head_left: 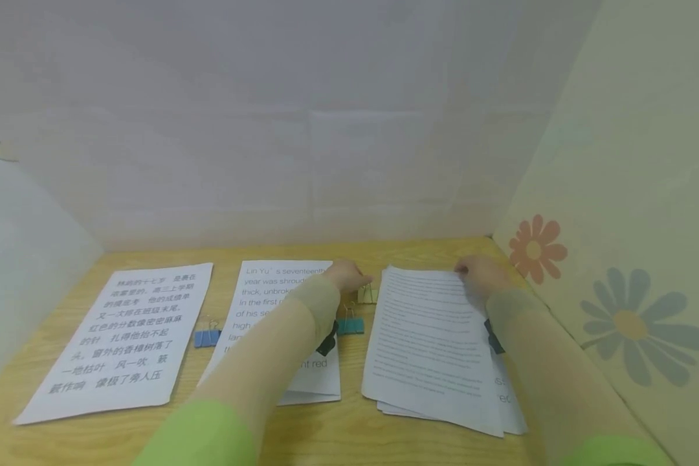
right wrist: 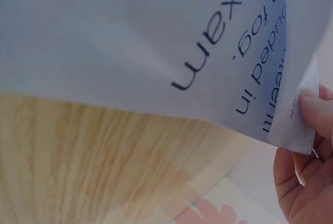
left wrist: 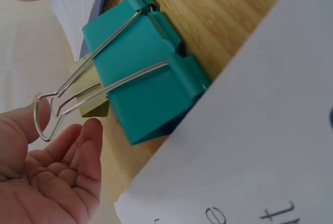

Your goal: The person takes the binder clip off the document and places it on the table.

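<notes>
My left hand (head_left: 345, 276) reaches over the middle sheets (head_left: 320, 382), its fingertips near a yellow binder clip (head_left: 368, 294). In the left wrist view the thumb and loosely bent fingers stand apart, close to the wire handles of the clips. A teal binder clip (left wrist: 140, 68) lies nearer and partly hides the yellow one. My right hand (head_left: 482, 275) pinches the top right corner of the right stack of printed paper (head_left: 425, 343) between thumb and fingers. In the right wrist view that corner of paper (right wrist: 296, 130) is lifted, showing larger print on a sheet beneath.
Another printed sheet with Chinese text (head_left: 122, 336) lies at the left of the wooden table (head_left: 303, 433). Beside it is a blue binder clip (head_left: 207, 338). A pale wall (head_left: 303, 162) stands behind, and a wall with painted flowers (head_left: 635, 323) rises on the right.
</notes>
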The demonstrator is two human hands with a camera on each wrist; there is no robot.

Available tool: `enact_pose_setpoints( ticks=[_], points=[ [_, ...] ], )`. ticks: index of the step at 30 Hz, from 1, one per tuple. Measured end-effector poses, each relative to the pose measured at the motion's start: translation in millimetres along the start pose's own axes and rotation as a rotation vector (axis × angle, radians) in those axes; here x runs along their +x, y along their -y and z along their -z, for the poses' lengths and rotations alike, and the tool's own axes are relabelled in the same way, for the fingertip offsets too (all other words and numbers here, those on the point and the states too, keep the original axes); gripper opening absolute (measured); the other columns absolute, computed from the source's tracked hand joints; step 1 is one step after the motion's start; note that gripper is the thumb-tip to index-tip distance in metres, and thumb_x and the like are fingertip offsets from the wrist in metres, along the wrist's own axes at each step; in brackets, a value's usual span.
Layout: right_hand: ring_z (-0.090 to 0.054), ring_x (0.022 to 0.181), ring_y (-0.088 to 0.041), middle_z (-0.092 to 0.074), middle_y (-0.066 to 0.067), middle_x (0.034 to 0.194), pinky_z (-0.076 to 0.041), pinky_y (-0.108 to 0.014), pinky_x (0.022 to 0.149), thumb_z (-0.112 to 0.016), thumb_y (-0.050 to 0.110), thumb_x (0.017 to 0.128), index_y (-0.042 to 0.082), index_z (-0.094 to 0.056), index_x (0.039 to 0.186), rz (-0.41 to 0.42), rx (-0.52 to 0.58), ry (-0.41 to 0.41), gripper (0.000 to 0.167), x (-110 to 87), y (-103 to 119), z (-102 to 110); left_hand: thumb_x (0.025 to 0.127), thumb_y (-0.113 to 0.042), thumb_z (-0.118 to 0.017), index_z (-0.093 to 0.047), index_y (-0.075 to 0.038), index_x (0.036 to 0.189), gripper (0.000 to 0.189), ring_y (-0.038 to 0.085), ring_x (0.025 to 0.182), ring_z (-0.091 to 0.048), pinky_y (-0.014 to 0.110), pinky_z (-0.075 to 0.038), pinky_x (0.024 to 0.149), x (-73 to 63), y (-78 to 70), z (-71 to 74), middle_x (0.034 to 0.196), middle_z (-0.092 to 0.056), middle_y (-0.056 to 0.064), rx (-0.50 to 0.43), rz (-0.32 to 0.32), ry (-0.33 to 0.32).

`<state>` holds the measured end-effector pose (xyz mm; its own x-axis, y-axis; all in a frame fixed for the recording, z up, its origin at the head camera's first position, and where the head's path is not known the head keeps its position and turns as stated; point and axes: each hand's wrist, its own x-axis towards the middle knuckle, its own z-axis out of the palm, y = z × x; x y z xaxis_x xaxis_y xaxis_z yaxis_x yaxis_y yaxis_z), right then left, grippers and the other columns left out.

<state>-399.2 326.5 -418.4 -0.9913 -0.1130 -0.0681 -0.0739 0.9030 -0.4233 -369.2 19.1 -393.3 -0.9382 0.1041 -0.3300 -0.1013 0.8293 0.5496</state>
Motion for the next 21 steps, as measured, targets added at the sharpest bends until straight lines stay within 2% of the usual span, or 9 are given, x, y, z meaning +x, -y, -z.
enact_pose_setpoints(
  ticks=[4,6,8,11,13,14,17,19,21],
  points=[
    [-0.045,0.122,-0.041,-0.056,-0.017,0.13,-0.031,-0.063,0.101,-0.04,0.016,0.102,0.01,-0.061,0.12,-0.004,0.011,0.011,0.029,-2.1,5,-1,0.097,-0.04,-0.055,-0.058,-0.007,0.13,0.047,0.029,0.124,-0.051,0.044,-0.042,0.102,-3.2,3.0,0.0,0.134,-0.057,0.01,-0.022,-0.005,-0.012],
    [-0.044,0.123,-0.041,-0.055,-0.017,0.13,-0.031,-0.063,0.102,-0.041,0.015,0.102,0.01,-0.06,0.121,-0.005,0.005,0.01,0.028,-4.0,7,-1,0.097,-0.032,-0.057,-0.054,-0.008,0.135,0.045,0.029,0.122,-0.051,0.044,-0.045,0.098,-7.2,4.0,-0.1,0.138,-0.053,0.01,-0.031,-0.02,-0.022],
    [-0.044,0.123,-0.042,-0.054,-0.017,0.131,-0.03,-0.064,0.101,-0.043,0.015,0.102,0.01,-0.06,0.121,-0.019,0.014,0.016,0.026,-6.4,11,0,0.095,-0.024,-0.057,-0.049,-0.011,0.138,0.045,0.028,0.125,-0.048,0.044,-0.041,0.101,-14.2,3.4,1.1,0.142,-0.048,0.009,0.029,-0.062,-0.057],
    [-0.043,0.123,-0.042,-0.053,-0.018,0.132,-0.03,-0.065,0.101,-0.045,0.015,0.101,0.01,-0.059,0.122,-0.026,0.028,0.03,0.026,-6.8,11,-2,0.09,-0.012,-0.06,-0.048,-0.017,0.137,0.049,0.028,0.126,-0.042,0.046,-0.036,0.103,-28.2,-0.2,2.0,0.143,-0.043,0.007,0.185,-0.152,-0.1],
    [-0.042,0.124,-0.043,-0.052,-0.019,0.133,-0.03,-0.065,0.101,-0.046,0.016,0.101,0.009,-0.058,0.124,-0.038,0.041,0.038,0.027,-4.5,7,-3,0.088,-0.016,-0.063,-0.049,-0.02,0.134,0.049,0.028,0.131,-0.036,0.047,-0.028,0.109,-37.0,-5.1,1.4,0.14,-0.043,0.006,0.308,-0.209,-0.116],
    [-0.041,0.125,-0.044,-0.051,-0.02,0.134,-0.029,-0.065,0.102,-0.046,0.016,0.101,0.007,-0.057,0.126,-0.024,0.037,0.041,0.029,-3.1,5,-3,0.086,-0.017,-0.066,-0.049,-0.02,0.133,0.05,0.027,0.131,-0.036,0.047,-0.027,0.109,-41.8,-7.5,0.6,0.139,-0.042,0.006,0.338,-0.233,-0.103],
    [-0.034,0.131,-0.046,-0.045,-0.023,0.14,-0.024,-0.065,0.105,-0.046,0.018,0.101,0.004,-0.052,0.132,0.0,0.053,0.055,0.035,-0.5,-2,-3,0.083,-0.024,-0.071,-0.053,-0.021,0.129,0.05,0.028,0.13,-0.036,0.048,-0.027,0.109,-53.0,-13.4,-3.6,0.139,-0.043,0.005,0.386,-0.281,-0.07],
    [-0.03,0.133,-0.048,-0.04,-0.026,0.143,-0.022,-0.064,0.106,-0.047,0.02,0.1,0.002,-0.049,0.135,0.036,0.049,0.053,0.039,-0.5,-5,-2,0.082,-0.028,-0.073,-0.055,-0.021,0.128,0.049,0.028,0.131,-0.036,0.048,-0.026,0.109,-60.7,-16.2,-5.4,0.142,-0.043,0.005,0.386,-0.303,-0.047],
    [-0.029,0.133,-0.049,-0.038,-0.028,0.144,-0.022,-0.064,0.106,-0.046,0.02,0.1,0.0,-0.047,0.136,0.071,0.044,0.049,0.041,-2.1,-8,1,0.085,-0.028,-0.069,-0.057,-0.023,0.127,0.044,0.029,0.132,-0.036,0.049,-0.027,0.109,-67.0,-17.4,-6.7,0.143,-0.043,0.005,0.386,-0.33,-0.042]
  ],
)
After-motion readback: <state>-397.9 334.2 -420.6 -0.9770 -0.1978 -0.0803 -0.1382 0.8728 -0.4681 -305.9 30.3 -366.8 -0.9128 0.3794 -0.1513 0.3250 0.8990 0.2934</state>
